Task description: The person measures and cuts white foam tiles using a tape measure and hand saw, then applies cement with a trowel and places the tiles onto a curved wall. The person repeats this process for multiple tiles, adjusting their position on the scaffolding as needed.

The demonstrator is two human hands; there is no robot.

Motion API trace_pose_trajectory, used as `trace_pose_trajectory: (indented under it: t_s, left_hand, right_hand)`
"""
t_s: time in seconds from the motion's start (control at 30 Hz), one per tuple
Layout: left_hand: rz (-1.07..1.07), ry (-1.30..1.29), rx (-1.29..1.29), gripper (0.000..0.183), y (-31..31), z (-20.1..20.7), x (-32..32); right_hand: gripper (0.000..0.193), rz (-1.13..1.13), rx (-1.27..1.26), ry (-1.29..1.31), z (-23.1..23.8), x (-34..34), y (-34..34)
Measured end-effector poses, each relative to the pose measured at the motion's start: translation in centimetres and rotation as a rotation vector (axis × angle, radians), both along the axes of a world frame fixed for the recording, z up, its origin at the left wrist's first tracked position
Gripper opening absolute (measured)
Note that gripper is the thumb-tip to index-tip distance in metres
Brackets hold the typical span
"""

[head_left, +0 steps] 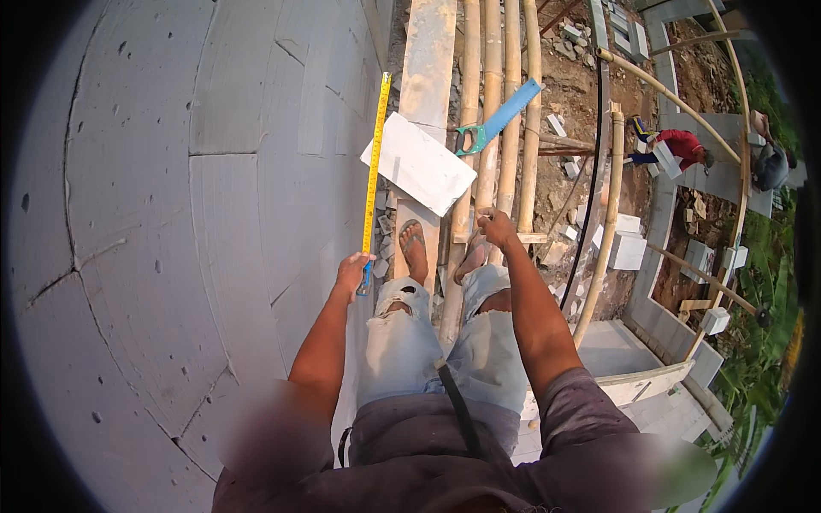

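My left hand (351,272) grips the blue case of a tape measure (374,184) close to the grey wall. Its yellow blade is drawn out straight ahead, passing the left end of a white lightweight block (421,164). That block lies slanted on a plank beyond my feet. My right hand (497,227) is closed over the bamboo poles, fingertips pressed together; whatever it may hold is too small to make out. Past the block's right side rests a handsaw (500,118) with a blue blade and green handle, lying across the poles.
I stand on a scaffold of a plank (425,73) and bamboo poles (510,111). A tall block wall (171,214) rises on my left. Lower on the right are upright bamboo poles (609,214), loose white blocks (629,248), and a person in red (680,147) carrying a block.
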State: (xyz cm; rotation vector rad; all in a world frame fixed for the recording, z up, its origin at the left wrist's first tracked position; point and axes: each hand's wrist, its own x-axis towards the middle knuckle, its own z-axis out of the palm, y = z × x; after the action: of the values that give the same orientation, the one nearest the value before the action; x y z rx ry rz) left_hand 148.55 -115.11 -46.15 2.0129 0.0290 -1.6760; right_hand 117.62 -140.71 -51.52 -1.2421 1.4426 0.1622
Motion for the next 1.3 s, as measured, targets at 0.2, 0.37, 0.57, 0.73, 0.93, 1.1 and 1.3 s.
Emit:
trace_pose_trajectory:
  t_s: [0.2, 0.37, 0.57, 0.73, 0.93, 1.1, 1.3]
  left_hand:
    - [0.073, 0.009, -0.011, 0.032, -10.5, -9.6, 3.7]
    - [0.148, -0.003, -0.097, 0.033, -16.5, -18.1, 5.2]
    - [0.480, 0.013, -0.274, 0.034, -21.1, -27.5, 4.3]
    - [0.168, -0.135, -0.304, 0.035, -26.5, -26.5, 4.8]
    - [-0.265, -0.472, -0.245, 0.034, -30.9, -27.9, 5.7]
    - [-0.657, -0.581, -0.397, 0.038, -35.3, -26.7, 3.4]
    - [-0.822, -0.550, -0.433, 0.045, -35.0, -29.5, 3.1]
  right_hand:
    - [0.057, 0.270, -0.196, 0.093, -11.1, 3.4, -6.6]
    - [0.071, 0.405, -0.267, 0.165, -15.9, 9.6, -11.4]
    - [0.077, 0.480, -0.442, 0.199, -22.3, 9.6, -9.8]
    - [0.068, 0.013, -0.159, 0.033, -22.7, 7.8, -3.6]
    - [0.066, -0.328, 0.021, -0.015, -20.5, 12.5, 0.9]
    - [0.080, -0.416, 0.201, -0.136, -22.1, 15.2, 6.6]
    - [0.084, -0.422, 0.434, -0.375, -20.4, 14.5, 6.0]
